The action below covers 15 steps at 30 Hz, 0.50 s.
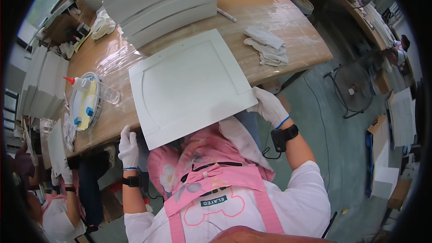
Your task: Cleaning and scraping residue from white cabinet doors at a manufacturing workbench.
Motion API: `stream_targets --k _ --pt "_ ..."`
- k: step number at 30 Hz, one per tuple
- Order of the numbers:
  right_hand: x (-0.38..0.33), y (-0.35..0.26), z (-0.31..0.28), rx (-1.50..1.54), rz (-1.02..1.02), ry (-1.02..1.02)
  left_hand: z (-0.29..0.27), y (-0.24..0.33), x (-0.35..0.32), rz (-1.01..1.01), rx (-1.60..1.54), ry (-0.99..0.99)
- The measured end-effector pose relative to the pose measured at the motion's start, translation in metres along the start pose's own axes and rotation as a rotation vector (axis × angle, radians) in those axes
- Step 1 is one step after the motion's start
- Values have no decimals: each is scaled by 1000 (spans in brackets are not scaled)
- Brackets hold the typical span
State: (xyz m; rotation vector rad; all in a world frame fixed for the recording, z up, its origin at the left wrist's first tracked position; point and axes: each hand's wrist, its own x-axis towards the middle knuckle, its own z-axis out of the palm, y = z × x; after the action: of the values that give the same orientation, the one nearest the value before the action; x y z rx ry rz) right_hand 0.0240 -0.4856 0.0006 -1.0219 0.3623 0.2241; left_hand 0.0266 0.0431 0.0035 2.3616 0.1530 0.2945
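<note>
White cabinet door panel held at one corner

In the head view, the white cabinet door panel (191,87) lies on the table (306,47), its near side overhanging the edge. The right hand (271,106) has its grip closed on the panel's near right corner. The left hand (128,147) is beside the near left corner, apart from it, its grip empty, fingers extended. Behind the panel stands a stack of white boards (173,15); a white cloth (267,47) lies to the right, a grey-rimmed tray (97,114) to the left.

- White cloth (266,47) on the bench (306,45), right
- Red-tipped bottle (82,84) and oval tray (98,108), left
- Bucket (303,6), far right
- Black fan (351,91) on the floor (310,126), right
</note>
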Motion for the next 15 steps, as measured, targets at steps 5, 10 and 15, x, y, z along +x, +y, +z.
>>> stream_targets --k 5,10,15 --pt "-6 -7 15 -94 3 -92 10 13 7 439 460 81" --pt "-42 -49 54 -61 -14 -212 17 7 44 572 362 178" --pt "-49 -78 71 -104 -238 -170 19 77 84 -384 -1428 -439"
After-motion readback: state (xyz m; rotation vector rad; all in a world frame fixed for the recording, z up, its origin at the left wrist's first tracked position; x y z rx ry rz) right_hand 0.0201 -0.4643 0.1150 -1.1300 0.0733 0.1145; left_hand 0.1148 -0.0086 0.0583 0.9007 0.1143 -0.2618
